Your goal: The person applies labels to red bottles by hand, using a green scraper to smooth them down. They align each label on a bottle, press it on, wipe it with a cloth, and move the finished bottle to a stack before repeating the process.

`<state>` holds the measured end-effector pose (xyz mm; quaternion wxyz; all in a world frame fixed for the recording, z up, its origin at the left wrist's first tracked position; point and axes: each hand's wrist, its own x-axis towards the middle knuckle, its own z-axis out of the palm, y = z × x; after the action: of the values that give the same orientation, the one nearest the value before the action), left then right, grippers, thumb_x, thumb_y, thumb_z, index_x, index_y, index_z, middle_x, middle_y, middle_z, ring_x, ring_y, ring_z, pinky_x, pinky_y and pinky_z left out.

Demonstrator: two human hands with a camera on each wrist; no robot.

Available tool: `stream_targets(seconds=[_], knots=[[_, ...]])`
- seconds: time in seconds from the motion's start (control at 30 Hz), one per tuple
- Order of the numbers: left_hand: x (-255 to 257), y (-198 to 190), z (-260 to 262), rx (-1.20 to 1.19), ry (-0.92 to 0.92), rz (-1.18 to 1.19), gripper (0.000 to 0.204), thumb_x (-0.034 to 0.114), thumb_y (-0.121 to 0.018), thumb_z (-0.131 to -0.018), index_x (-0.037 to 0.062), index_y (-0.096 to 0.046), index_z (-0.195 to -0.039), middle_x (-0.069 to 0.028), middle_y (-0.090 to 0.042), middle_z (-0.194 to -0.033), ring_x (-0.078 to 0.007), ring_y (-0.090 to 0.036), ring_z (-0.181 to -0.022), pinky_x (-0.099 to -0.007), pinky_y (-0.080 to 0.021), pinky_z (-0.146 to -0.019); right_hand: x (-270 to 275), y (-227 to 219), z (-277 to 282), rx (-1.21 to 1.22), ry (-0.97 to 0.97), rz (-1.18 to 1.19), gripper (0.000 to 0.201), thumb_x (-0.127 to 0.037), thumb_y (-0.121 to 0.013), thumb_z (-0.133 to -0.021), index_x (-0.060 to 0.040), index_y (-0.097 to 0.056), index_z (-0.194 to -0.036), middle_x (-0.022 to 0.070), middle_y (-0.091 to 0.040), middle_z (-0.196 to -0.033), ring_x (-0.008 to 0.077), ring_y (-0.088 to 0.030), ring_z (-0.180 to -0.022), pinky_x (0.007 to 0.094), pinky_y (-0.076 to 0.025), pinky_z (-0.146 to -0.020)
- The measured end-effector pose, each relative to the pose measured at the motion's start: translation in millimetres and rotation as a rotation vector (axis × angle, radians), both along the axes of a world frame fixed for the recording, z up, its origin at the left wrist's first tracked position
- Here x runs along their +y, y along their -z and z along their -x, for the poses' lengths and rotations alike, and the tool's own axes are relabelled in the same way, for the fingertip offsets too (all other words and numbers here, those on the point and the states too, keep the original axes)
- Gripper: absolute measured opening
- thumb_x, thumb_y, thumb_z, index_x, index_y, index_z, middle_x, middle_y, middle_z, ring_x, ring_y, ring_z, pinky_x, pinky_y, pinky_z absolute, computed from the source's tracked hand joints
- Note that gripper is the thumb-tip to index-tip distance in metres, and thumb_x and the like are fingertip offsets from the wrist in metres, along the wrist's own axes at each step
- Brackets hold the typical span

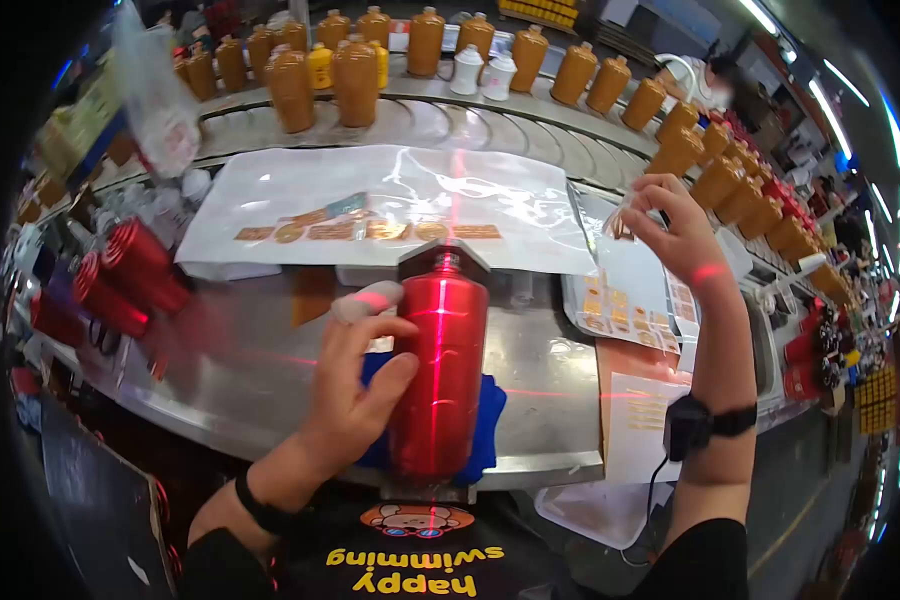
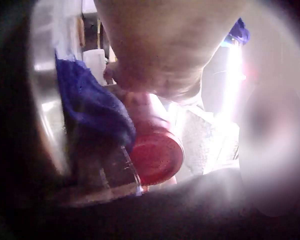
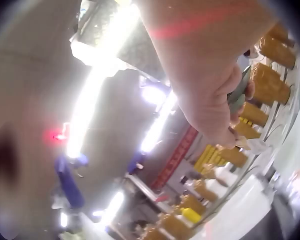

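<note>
Touches red bottle (image 1: 442, 375) on its left with half-open left hand (image 1: 350, 378), likely steadying it over blue cloth for padding; right of bottle, pinches small translucent piece (image 3: 256, 145) in right hand (image 1: 678, 232).

From my remote seat I see a metal bench (image 1: 550, 430). A white sheet (image 1: 235, 195) spans its far part — gold labels (image 1: 331, 231) in a row on it. A blue cloth (image 1: 489, 425) lies by the near edge. On my right sits a tray (image 1: 570, 305) — just beside it, a white paper (image 1: 650, 460) over a brown sheet (image 1: 618, 362).
</note>
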<state>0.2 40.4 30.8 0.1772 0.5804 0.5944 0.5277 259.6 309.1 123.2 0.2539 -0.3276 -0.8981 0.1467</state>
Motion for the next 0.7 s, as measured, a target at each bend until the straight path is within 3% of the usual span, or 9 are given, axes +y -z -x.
stream_targets(seconds=[0.07,0.13,0.23,0.3,0.37,0.43,0.5,0.57,0.7], knots=[[14.8,-12.5,-9.1,0.204,-0.012,-0.141,0.017,0.021,-0.061,-0.089,0.0061,-0.067,-0.097,-0.0153,-0.057,-0.121,-0.0323,-0.047,-0.111,-0.0426,-0.032,-0.099,-53.9,-17.0,22.5,0.197,-0.123,0.1,0.014,-0.014,-0.07,-0.086,-0.0014,-0.063,-0.085,0.0107,-0.058,-0.111,0.0223,-0.057,-0.104,0.0325,-0.042,-0.093],[24.4,-19.6,-17.0,0.195,0.112,0.016,0.034,0.033,-0.046,-0.102,0.0061,-0.067,-0.106,-0.0158,-0.054,-0.125,-0.0312,-0.042,-0.12,-0.0412,-0.027,-0.105,-95.0,-26.3,35.0,0.31,-0.224,0.153,0.013,-0.013,-0.069,-0.088,-0.002,-0.062,-0.086,0.0105,-0.057,-0.119,0.0174,-0.055,-0.105,0.0298,-0.04,-0.094],[33.3,-31.9,-25.0,-0.1,0.211,-0.042,0.033,0.026,-0.043,-0.105,0.0026,-0.062,-0.116,-0.0141,-0.053,-0.127,-0.0286,-0.042,-0.121,-0.0394,-0.029,-0.106,-141.0,-15.9,48.9,0.475,-0.315,0.22,0.013,-0.013,-0.07,-0.088,-0.0022,-0.062,-0.086,0.0113,-0.057,-0.118,0.0148,-0.053,-0.1,0.0277,-0.042,-0.086],[30.2,-26.5,-26.9,-0.617,0.327,0.047,0.03,0.024,-0.048,-0.102,0.0011,-0.063,-0.117,-0.0137,-0.055,-0.126,-0.0275,-0.042,-0.122,-0.0385,-0.03,-0.106,-158.7,1.2,47.7,0.482,-0.285,0.284,0.013,-0.013,-0.072,-0.087,-0.0025,-0.063,-0.087,0.0121,-0.058,-0.116,0.015,-0.054,-0.092,0.0272,-0.042,-0.076],[25.9,-26.6,-27.1,-0.639,0.269,0.001,0.026,0.019,-0.053,-0.097,0.0004,-0.064,-0.112,-0.0152,-0.056,-0.123,-0.0307,-0.043,-0.12,-0.0403,-0.029,-0.106,-169.4,12.5,43.4,0.424,-0.266,0.263,0.012,-0.012,-0.071,-0.087,-0.0025,-0.064,-0.089,0.0119,-0.058,-0.115,0.0163,-0.055,-0.09,0.0268,-0.042,-0.076],[20.3,-31.9,-24.8,-0.163,0.035,-0.181,0.02,0.014,-0.058,-0.09,0.0004,-0.066,-0.102,-0.0187,-0.058,-0.119,-0.0381,-0.045,-0.118,-0.0447,-0.028,-0.107,-170.7,15.7,32.9,0.334,-0.175,0.153,0.016,-0.012,-0.071,-0.086,-0.0029,-0.066,-0.098,0.0133,-0.059,-0.117,0.0224,-0.057,-0.096,0.0313,-0.045,-0.081],[14.6,-43.8,-18.6,0.24,-0.005,-0.252,0.016,0.015,-0.065,-0.084,0.0038,-0.067,-0.096,-0.0181,-0.057,-0.122,-0.0388,-0.041,-0.125,-0.0529,-0.021,-0.11,-176.4,9.6,26.4,0.31,-0.031,0.03,0.021,-0.012,-0.071,-0.085,-0.0029,-0.066,-0.103,0.0149,-0.059,-0.117,0.0267,-0.058,-0.102,0.0352,-0.046,-0.085],[7.7,-65.5,-20.6,0.57,-0.013,-0.343,0.015,0.017,-0.068,-0.082,0.0061,-0.067,-0.093,-0.0172,-0.057,-0.121,-0.0383,-0.041,-0.126,-0.058,-0.018,-0.11,-183.7,-11.5,29.0,0.237,-0.092,-0.134,0.028,-0.01,-0.074,-0.081,-0.0043,-0.065,-0.108,0.0169,-0.055,-0.122,0.0345,-0.054,-0.111,0.0412,-0.045,-0.092],[5.8,-80.4,-26.2,0.687,0.099,-0.339,0.013,0.018,-0.07,-0.081,0.0091,-0.065,-0.088,-0.0155,-0.058,-0.115,-0.0348,-0.043,-0.126,-0.0607,-0.015,-0.11,-195.8,-24.5,46.1,0.157,-0.23,-0.191,0.022,-0.007,-0.075,-0.078,-0.0055,-0.064,-0.097,0.016,-0.052,-0.123,0.0371,-0.05,-0.113,0.0425,-0.043,-0.093]])
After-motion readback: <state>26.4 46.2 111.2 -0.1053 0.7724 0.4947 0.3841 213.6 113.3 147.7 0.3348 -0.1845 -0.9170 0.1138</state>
